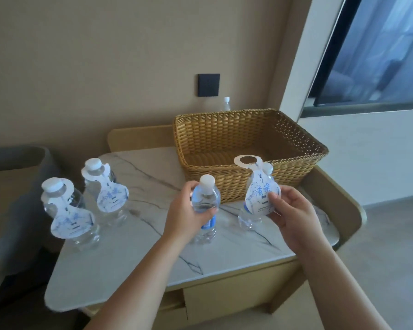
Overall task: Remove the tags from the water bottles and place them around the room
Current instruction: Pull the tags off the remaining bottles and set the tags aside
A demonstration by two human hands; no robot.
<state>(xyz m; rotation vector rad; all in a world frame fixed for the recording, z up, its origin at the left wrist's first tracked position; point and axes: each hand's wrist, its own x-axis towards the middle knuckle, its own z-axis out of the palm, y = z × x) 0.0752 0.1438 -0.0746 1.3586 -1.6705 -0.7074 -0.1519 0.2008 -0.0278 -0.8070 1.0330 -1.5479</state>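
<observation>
the left hand (186,210) curls round an untagged water bottle (206,206) standing near the middle of the marble tabletop (129,253). the right hand (293,217) pinches a white paper tag (260,194) between thumb and fingers, its ring lifted clear in front of another bottle (249,220). two tagged bottles (65,210) stand by the left edge, and a wicker basket (248,139) sits at the back right corner.

Five bottles (205,206), three tags (262,194), one basket (224,139).

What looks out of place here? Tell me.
Nothing spilled or damaged. One bottle stands apart behind the basket, against the wall. The tag in the right hand is off its bottle, as the task requires.
</observation>
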